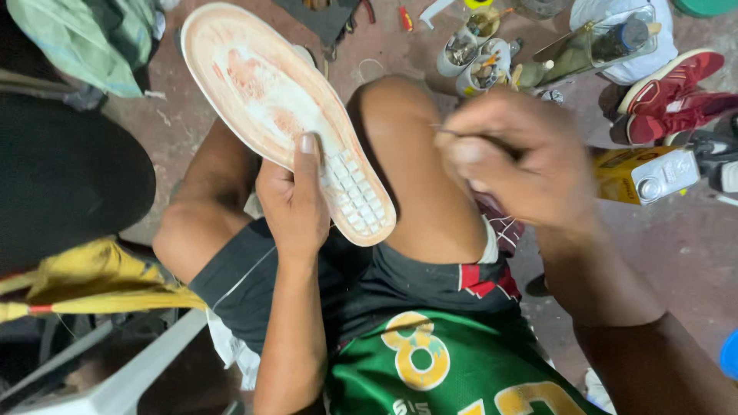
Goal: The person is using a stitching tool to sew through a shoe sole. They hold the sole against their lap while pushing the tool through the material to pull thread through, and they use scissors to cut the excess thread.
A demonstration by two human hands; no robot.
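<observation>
My left hand grips a pale shoe sole near its heel end, thumb pressed on the inner face. The sole points up and left, its inside smeared with reddish-orange residue and a grid pattern at the heel. My right hand hovers above my right knee, fingers pinched on a thin stick-like tool whose tip points left toward the sole. The tool's far end is hidden by my fingers.
Small pots with brushes and a glass bottle stand on the floor ahead. Red sneakers lie at the right, a yellow can beside them. A black round object and yellow cloth sit at the left.
</observation>
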